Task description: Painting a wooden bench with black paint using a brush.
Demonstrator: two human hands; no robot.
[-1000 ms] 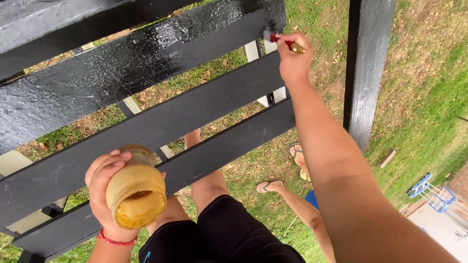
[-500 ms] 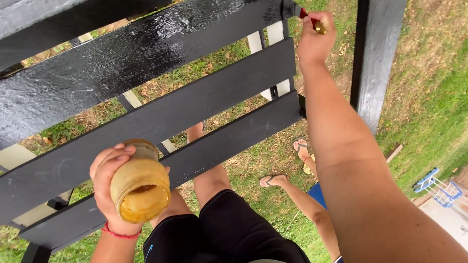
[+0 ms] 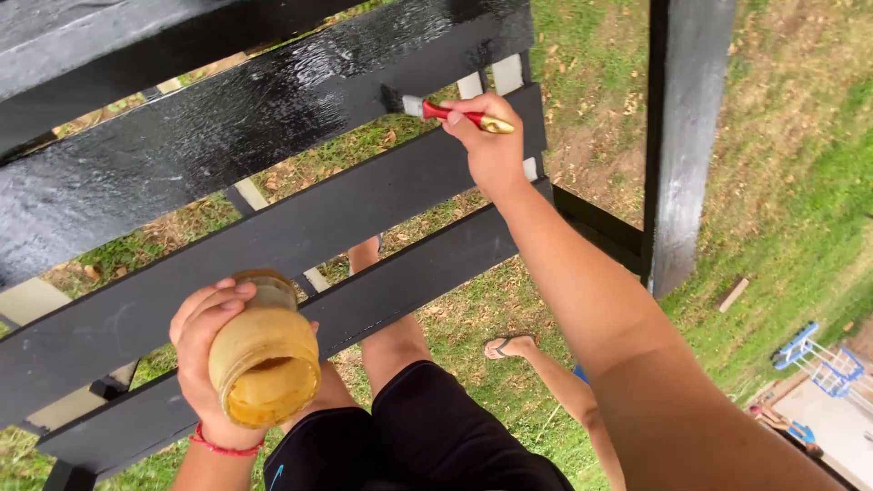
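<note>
A: Looking down from the head camera, what does each hand have?

B: The right hand has its fingers clenched round the red and gold handle of a paintbrush. The bristles touch the underside edge of a wet, glossy black slat, near its right end.

A: And the left hand?

B: The left hand grips a yellowish jar, tilted with its open mouth toward the camera, fingers wrapped over its side. A red wristband sits on that wrist.

A: What lies around them?

B: Three more black slats run slanted below and above the glossy one, with pale unpainted cross pieces showing in the gaps. A black post stands upright just to the right of the slat ends, beside the right forearm.

A: Anything under the slats?

B: Grass and dry leaves. The person's legs in black shorts reach under the lowest slat, one foot in a sandal. A blue frame lies at the far right, well apart.
</note>
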